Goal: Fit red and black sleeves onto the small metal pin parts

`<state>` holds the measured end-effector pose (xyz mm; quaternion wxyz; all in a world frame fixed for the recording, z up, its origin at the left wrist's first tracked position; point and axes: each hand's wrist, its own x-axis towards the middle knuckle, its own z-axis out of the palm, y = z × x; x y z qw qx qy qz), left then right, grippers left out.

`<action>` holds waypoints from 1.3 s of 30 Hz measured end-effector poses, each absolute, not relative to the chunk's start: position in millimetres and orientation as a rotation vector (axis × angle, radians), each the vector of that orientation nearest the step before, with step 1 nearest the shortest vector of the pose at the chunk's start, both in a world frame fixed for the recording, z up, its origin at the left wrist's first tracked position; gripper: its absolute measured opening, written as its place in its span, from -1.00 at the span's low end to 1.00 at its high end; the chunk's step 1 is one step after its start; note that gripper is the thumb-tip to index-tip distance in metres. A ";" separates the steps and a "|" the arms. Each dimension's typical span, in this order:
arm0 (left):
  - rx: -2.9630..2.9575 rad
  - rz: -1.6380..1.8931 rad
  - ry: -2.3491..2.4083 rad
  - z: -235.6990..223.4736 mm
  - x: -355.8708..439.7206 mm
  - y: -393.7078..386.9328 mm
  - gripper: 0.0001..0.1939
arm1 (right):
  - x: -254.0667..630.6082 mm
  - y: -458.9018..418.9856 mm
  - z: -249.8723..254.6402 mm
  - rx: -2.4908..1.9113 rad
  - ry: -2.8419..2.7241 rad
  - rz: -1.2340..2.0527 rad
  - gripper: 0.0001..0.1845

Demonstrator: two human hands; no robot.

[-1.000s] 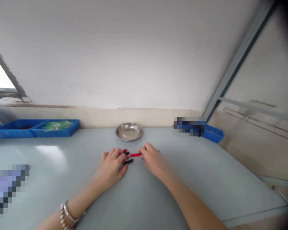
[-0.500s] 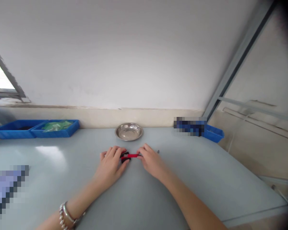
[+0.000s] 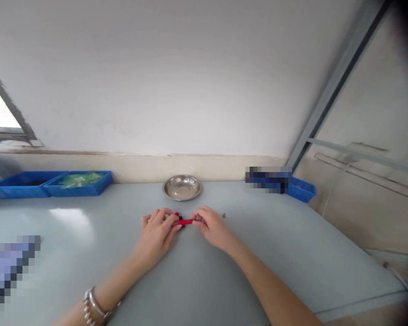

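Note:
A slim red pen-like piece (image 3: pixel 187 222) lies level between my two hands, just above or on the grey-blue table; I cannot tell which. At its left end my left hand (image 3: pixel 158 228) is closed, thumb and fingers pinching it. Black and red parts (image 3: pixel 180 218) show beside those fingertips, mostly covered, and their kind is unclear. My right hand (image 3: pixel 209 225) pinches the right end, where a short dark tip shows between thumb and forefinger. A small grey pointed bit (image 3: pixel 224 215) rests on the table just right of that hand.
Behind my hands a round steel dish (image 3: pixel 182 188) stands near the wall. Two blue trays (image 3: pixel 51 190) sit at the back left, one holding green plastic-wrapped stuff (image 3: pixel 81 179). Another blue tray (image 3: pixel 302 189) is at the back right, beside a blurred-out patch. A metal frame post (image 3: pixel 336 90) rises on the right.
My left fingers have closed from around the black and red parts onto the red piece's left end, covering more of them. The right hand keeps its pinch and has barely moved.

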<state>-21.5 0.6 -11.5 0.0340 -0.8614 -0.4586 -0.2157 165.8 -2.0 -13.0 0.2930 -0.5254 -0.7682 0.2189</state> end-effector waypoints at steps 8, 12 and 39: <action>-2.626 -0.784 -1.365 -10.6 -23.0 0.0 -0.77 | 165.8 -7.3 -1.8 -1.309 -1.928 0.818 -0.72; -2.637 -0.804 -1.354 -10.5 -22.5 0.1 -0.77 | 166.9 -7.8 -2.1 -1.271 -1.928 0.853 -0.70; -2.906 -0.838 -1.428 -2.2 -23.3 -0.9 -0.73 | 165.3 -2.6 -10.9 -1.100 -2.047 0.454 -0.72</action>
